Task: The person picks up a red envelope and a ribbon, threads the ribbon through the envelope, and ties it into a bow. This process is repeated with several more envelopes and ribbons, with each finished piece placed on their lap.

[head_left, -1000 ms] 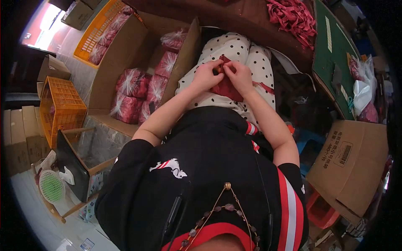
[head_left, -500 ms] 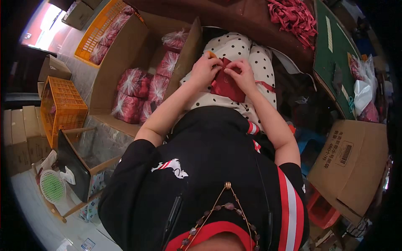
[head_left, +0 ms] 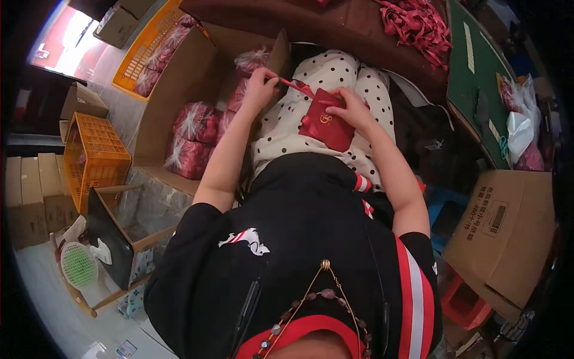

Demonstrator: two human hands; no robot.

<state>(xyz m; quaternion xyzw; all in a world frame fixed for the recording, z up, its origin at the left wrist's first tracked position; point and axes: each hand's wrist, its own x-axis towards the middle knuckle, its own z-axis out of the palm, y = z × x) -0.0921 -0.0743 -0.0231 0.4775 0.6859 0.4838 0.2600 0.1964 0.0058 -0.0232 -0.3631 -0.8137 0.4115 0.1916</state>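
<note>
Both arms reach forward — left hand (head_left: 261, 85) pinches ribbon (head_left: 301, 90) taut, right hand (head_left: 353, 108) holds red pouch (head_left: 327, 127).

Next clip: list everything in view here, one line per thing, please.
red pouch: one, red with gold emblem, on the polka-dot lap
ribbon: one, red, taut, running up-left from the pouch
open carton: one, brown, left of the lap
wrapped bundles: several, red in clear plastic, inside the open carton
crates: two, orange, far left
ribbon pile: one, red, top right
mat: one, green, right
printed carton: one, brown, lower right
left hand: pinches the ribbon
right hand: holds the pouch top
</note>
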